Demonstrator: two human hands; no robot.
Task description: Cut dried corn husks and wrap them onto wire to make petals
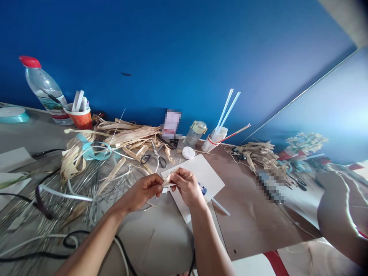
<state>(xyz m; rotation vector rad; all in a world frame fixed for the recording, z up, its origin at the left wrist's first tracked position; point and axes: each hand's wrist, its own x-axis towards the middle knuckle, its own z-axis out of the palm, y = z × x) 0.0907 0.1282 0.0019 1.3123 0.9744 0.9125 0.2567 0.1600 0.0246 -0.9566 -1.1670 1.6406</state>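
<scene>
Both my hands meet over the near edge of a white sheet (pixel 211 174) on the grey table. My left hand (pixel 148 188) pinches one end of a small pale strip of dried husk (pixel 167 181). The other end is between the closed fingers of my right hand (pixel 185 184). A small white piece (pixel 166 189) shows just below the husk, between the hands. A dark blue object (pixel 202 188) lies on the sheet, partly behind my right hand. Scissors with black handles (pixel 155 156) lie open beyond my left hand, close to a white roll (pixel 188 153).
Dried husks (pixel 129 135) lie along the blue partition, and many thin wires (pixel 69 191) spread at left. A bottle (pixel 46 92), an orange cup (pixel 82 118), a glass jar (pixel 196 133) and a cup with straws (pixel 211 143) stand behind. Another person's arm (pixel 335 214) is at right.
</scene>
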